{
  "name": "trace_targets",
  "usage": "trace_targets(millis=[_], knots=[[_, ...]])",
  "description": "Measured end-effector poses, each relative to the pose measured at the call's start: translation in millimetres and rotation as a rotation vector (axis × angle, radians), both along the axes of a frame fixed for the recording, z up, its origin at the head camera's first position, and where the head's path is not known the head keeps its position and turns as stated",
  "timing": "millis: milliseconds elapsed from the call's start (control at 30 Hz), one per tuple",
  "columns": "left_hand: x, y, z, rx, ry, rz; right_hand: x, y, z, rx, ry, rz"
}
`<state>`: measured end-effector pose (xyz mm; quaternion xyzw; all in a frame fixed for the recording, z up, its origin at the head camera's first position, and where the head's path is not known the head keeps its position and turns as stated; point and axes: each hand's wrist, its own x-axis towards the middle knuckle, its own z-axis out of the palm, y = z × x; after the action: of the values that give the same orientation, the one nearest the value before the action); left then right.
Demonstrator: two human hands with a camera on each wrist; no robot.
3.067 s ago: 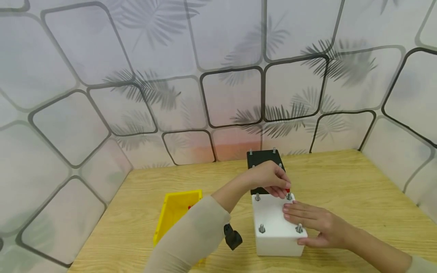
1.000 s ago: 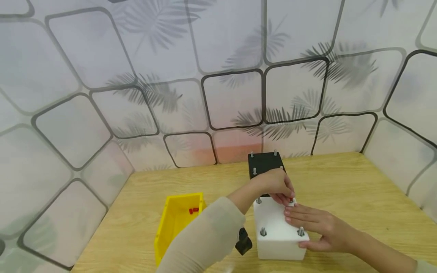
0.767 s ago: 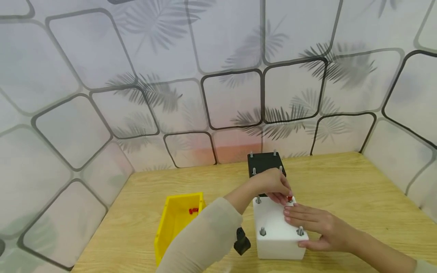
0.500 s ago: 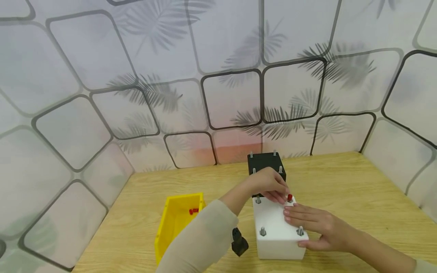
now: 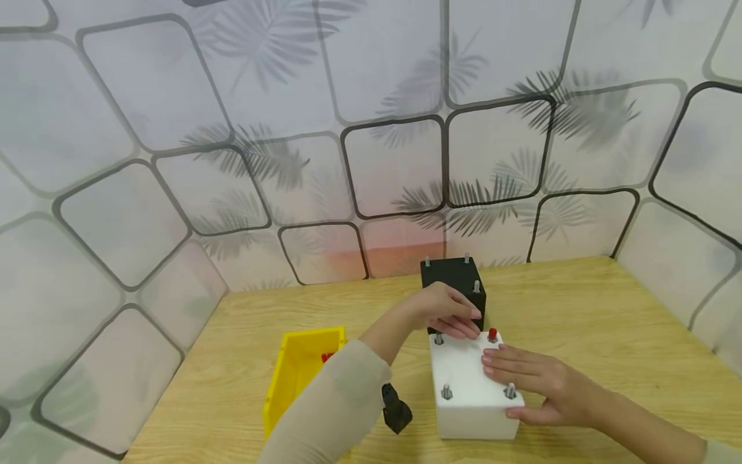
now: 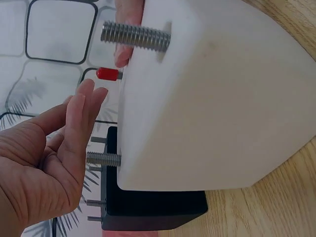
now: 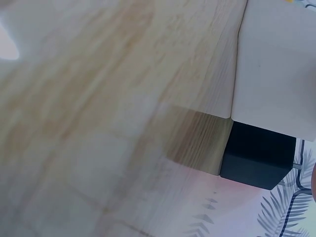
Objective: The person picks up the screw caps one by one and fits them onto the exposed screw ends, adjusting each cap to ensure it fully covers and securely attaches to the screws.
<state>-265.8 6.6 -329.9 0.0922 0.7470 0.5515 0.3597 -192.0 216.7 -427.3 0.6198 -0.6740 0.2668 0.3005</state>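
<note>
Where it tops a bolt (image 6: 120,75), the cap (image 6: 107,74) — round-tipped — is bright red.

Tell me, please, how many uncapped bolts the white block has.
3, in the head view: far-left bolt, near-left bolt and near-right bolt. The far-right corner has a red cap; no corner is hidden.

Right-wrist view: glare, perhaps blur.

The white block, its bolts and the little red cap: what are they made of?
White block: probably plastic; smooth, matte, with rounded edges. Bolts: metal, likely steel, by their grey shine and crisp threads. Red cap: perhaps rubber or soft plastic; evenly coloured, slightly glossy.
</note>
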Motion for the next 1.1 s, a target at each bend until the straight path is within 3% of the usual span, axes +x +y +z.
trace_targets(millis=[600,1100], knots=[[-18.0,-31.0,-9.6,0.036,-0.024,0.07,-3.9,-2,-1.1,0.009,-0.004,-0.023],[-22.0,-65.1,-18.2,0.07,-0.051,0.116,-6.1,-3,-2.0,-0.01,0.012,-0.02]])
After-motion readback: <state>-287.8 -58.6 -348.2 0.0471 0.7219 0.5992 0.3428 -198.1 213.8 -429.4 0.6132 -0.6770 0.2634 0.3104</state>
